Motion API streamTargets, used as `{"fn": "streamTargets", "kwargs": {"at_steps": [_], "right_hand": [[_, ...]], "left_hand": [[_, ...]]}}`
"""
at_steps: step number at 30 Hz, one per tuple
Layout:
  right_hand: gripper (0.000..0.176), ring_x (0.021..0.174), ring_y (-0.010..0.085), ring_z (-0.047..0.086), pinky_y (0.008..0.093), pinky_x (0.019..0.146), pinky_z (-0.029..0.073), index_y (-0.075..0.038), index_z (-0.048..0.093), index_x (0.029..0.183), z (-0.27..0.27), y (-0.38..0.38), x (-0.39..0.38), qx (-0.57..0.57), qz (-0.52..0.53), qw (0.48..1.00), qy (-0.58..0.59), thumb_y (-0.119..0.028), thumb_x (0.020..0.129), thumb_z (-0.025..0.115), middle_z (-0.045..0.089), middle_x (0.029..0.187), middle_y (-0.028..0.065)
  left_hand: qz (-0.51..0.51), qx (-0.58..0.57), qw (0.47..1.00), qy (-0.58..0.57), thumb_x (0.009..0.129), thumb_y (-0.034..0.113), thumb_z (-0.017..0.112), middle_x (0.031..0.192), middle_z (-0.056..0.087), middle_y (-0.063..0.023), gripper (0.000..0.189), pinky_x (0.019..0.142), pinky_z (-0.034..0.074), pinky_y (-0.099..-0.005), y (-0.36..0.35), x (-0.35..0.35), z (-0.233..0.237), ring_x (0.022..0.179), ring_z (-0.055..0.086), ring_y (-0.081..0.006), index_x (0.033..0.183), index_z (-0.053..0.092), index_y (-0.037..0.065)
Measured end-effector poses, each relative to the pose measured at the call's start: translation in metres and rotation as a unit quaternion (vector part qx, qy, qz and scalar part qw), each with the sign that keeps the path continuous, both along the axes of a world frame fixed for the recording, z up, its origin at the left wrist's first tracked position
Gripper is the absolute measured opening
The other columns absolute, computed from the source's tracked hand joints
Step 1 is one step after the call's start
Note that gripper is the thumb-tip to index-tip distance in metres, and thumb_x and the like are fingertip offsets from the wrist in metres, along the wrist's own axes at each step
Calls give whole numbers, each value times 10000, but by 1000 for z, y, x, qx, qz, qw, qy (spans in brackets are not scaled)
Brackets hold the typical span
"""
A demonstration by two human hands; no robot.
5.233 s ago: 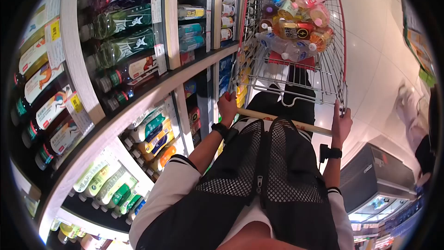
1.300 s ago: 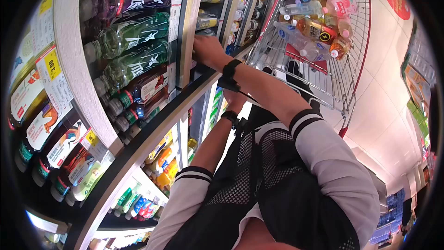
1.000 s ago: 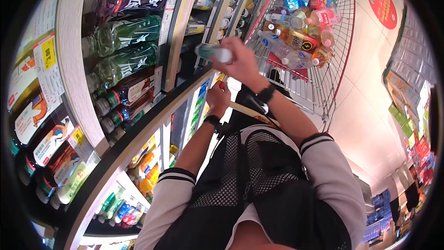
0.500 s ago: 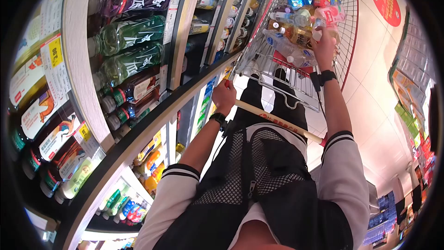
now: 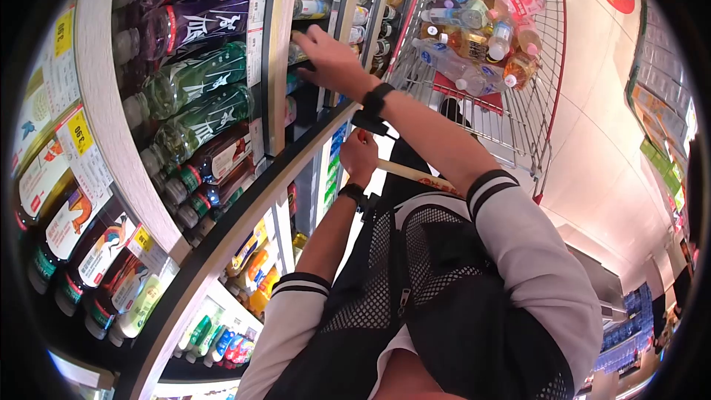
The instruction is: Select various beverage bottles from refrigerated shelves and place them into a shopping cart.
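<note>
My left hand (image 5: 359, 154) is closed around the pale cart handle (image 5: 415, 175) near its left end. My right hand (image 5: 331, 64) reaches across to the shelf on the left, its thumb and fingers spread apart around the near end of a drink bottle (image 5: 297, 53), which is partly hidden by the hand. Just behind, a bottle with a pale label (image 5: 311, 7) lies in the same row. In the wire shopping cart (image 5: 552, 115), several bottles are piled, among them a clear bottle with a white cap (image 5: 501, 39) and an amber one (image 5: 521, 69).
Green-labelled bottles (image 5: 196, 78) and purple ones (image 5: 200, 26) fill the nearer shelf compartment. A dark shelf edge (image 5: 244, 230) runs diagonally beside my left arm. Stacked goods (image 5: 659, 152) stand across the tiled aisle floor (image 5: 592, 111).
My right hand has left the bottles in the cart and swung left to the shelf. An amber bottle now shows at the pile's right. My left hand stays on the handle.
</note>
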State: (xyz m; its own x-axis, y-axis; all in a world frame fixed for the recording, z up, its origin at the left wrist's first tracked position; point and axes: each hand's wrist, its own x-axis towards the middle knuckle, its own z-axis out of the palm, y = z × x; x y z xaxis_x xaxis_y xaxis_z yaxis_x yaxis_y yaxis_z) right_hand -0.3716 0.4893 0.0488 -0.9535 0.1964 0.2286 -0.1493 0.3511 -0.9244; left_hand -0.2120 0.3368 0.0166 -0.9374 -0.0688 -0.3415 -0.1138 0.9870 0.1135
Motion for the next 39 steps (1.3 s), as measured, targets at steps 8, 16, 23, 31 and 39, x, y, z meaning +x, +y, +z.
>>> {"fn": "streamTargets", "kwargs": {"at_steps": [8, 16, 23, 31, 39], "right_hand": [[538, 960, 340, 592, 437, 737, 566, 3, 573, 1044, 0, -32, -31, 58, -29, 997, -33, -190, 646, 880, 491, 1058, 172], [558, 995, 331, 643, 435, 749, 566, -107, 556, 1134, 2, -8, 3, 10, -25, 1000, 7, -207, 681, 866, 567, 1104, 119], [479, 917, 358, 699, 412, 792, 548, -83, 564, 1110, -11, 74, 63, -88, -34, 991, -96, -296, 793, 853, 698, 992, 156], [484, 874, 346, 680, 402, 759, 557, -86, 590, 1096, -32, 231, 116, 29, -252, 967, -32, -265, 740, 865, 673, 957, 115], [398, 961, 305, 653, 427, 741, 557, -136, 605, 1077, -113, 320, 178, 323, -291, 884, -170, -198, 748, 821, 627, 1095, 57]], "left_hand": [[4, -7, 998, -60, 877, 258, 656, 781, 727, -150, 192, 675, 555, -479, 4, -4, 11, 773, 711, -389, 849, 710, 76], [-12, -24, 998, -54, 907, 277, 638, 789, 725, -158, 211, 680, 553, -490, 1, -5, 5, 782, 708, -396, 851, 699, 82], [-5, 12, 999, -40, 911, 319, 663, 840, 734, -139, 226, 715, 553, -478, 1, -3, 7, 814, 708, -385, 900, 703, 96], [-24, 8, 999, -26, 916, 305, 660, 846, 730, -166, 226, 694, 546, -482, -4, -1, 2, 821, 708, -392, 922, 721, 87], [-18, -10, 998, -56, 909, 306, 672, 835, 713, -210, 247, 693, 531, -507, 6, -7, 9, 815, 694, -425, 898, 704, 62]]}}
